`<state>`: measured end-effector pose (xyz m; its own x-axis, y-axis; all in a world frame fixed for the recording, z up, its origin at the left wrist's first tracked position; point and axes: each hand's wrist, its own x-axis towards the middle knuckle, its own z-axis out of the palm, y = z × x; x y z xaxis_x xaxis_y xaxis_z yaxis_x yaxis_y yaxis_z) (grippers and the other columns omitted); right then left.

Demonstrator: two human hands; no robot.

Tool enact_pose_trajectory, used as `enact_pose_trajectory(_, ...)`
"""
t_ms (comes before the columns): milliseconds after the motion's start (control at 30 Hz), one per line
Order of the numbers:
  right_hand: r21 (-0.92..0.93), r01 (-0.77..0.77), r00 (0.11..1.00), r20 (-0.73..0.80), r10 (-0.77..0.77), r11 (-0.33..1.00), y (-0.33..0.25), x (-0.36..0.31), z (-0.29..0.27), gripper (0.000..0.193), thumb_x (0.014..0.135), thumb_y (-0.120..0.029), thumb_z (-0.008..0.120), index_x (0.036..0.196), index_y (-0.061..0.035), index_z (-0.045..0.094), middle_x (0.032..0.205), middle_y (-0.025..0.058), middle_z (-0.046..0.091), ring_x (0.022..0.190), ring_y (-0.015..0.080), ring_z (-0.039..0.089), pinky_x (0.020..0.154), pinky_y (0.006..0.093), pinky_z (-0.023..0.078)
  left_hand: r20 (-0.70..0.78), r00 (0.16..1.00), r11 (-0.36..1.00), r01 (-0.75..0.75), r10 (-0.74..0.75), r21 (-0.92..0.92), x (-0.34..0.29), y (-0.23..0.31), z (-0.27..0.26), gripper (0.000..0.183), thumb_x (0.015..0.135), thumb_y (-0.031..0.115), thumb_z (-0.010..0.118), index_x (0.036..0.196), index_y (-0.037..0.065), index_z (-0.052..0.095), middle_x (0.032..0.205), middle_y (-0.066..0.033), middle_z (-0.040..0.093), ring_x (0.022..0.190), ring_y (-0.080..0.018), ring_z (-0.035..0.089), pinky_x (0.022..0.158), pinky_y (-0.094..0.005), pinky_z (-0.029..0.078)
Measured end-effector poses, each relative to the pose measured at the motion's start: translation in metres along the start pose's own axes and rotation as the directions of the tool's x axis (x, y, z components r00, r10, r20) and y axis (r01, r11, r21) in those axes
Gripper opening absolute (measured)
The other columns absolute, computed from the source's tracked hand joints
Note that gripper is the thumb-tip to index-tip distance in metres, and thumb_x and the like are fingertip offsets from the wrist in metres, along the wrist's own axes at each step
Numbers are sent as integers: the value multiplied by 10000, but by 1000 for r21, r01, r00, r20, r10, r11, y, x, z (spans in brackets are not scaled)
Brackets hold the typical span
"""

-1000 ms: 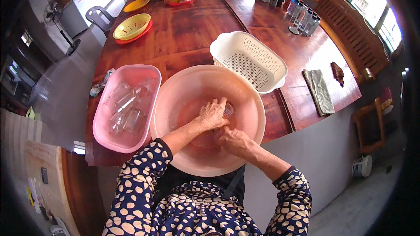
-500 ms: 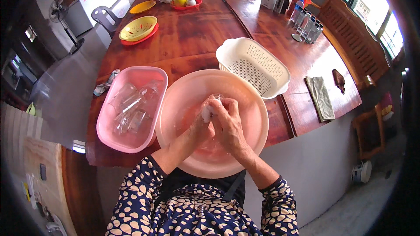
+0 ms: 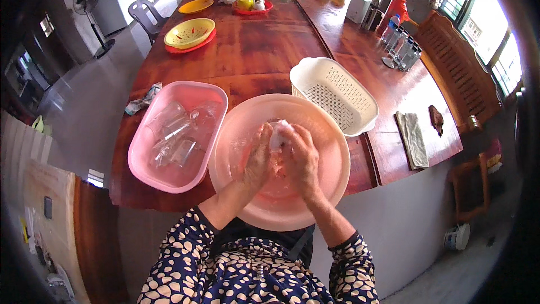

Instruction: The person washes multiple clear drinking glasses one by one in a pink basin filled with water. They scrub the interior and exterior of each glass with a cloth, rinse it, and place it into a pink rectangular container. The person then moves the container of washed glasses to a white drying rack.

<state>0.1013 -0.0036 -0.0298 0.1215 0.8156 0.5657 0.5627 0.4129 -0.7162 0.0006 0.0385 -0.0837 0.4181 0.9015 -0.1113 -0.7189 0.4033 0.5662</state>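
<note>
Over a wide pale-pink basin (image 3: 334, 174) with water in it, my two hands come together. My left hand (image 3: 259, 157) curls along the left side of a clear glass (image 3: 275, 120), mostly hidden by fingers. My right hand (image 3: 302, 155) is closed on a wet white cloth (image 3: 279, 135) pressed against it. Where the cloth ends and the glass begins is hard to make out. Left of the basin stands a pink rectangular tub (image 3: 135, 163) with several clear glasses (image 3: 183, 152) lying in it.
A cream perforated basket (image 3: 368, 101) stands right behind the basin. A folded grey-green cloth (image 3: 412, 141) and a brown cloth (image 3: 436, 120) lie at right. Farther back are a yellow colander (image 3: 190, 32), several glass jars (image 3: 402, 50) and a red tray (image 3: 253, 11). A crumpled cloth (image 3: 143, 99) lies beside the tub.
My hands have moved slightly apart and turned, so the white cloth now shows between them, nearer my right fingers. The whole view has shifted a little.
</note>
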Motion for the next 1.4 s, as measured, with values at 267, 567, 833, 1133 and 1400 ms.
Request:
enact_pose_trajectory(267, -77, 73, 997, 11, -72, 994, -7, 20, -3, 321, 796, -15, 576, 1109, -83, 595, 1159, 173, 549, 1094, 360, 518, 911, 419, 455, 121, 992, 999, 33, -33, 2, -14, 0, 14, 497, 976, 460, 384, 1362, 149, 357, 1327, -53, 434, 1228, -171, 444, 1019, -329, 393)
enact_pose_trajectory(567, 19, -38, 997, -67, 39, 999, -11, 3, -10, 343, 739, 39, 613, 1066, -64, 614, 1086, 142, 594, 975, 322, 591, 798, 371, 509, 78, 996, 999, -32, 31, 10, -14, 12, 22, 480, 964, 511, 365, 1250, 140, 470, 1104, -39, 561, 1038, -145, 554, 907, -321, 471)
enact_pose_trajectory(833, -205, 207, 969, -92, -230, 957, -25, 6, -10, 333, 726, 18, 633, 1042, -85, 619, 1031, 132, 551, 915, 341, 545, 828, 404, 472, 265, 924, 868, -358, 276, 344, -18, -1, 26, 422, 988, 421, 389, 1251, 96, 452, 1129, -41, 537, 1041, -146, 534, 919, -309, 442)
enact_pose_trajectory(1133, 171, -372, 927, 7, 376, 912, 8, -10, -11, 182, 857, -49, 567, 1032, -22, 526, 905, 186, 572, 857, 352, 580, 738, 398, 470, -41, 975, 976, 217, -217, -5, -16, 19, 16, 583, 852, 659, 468, 1180, 178, 505, 1008, -26, 589, 901, -125, 560, 705, -330, 519)
enact_pose_trajectory(1400, -376, -115, 881, 389, 269, 920, 29, -26, -34, 201, 820, -148, 598, 964, -27, 527, 886, 197, 572, 810, 388, 615, 707, 452, 504, -152, 983, 978, 73, -103, -194, -1, 10, 0, 400, 861, 512, 586, 1098, 192, 545, 882, -51, 594, 791, -198, 586, 684, -337, 506)
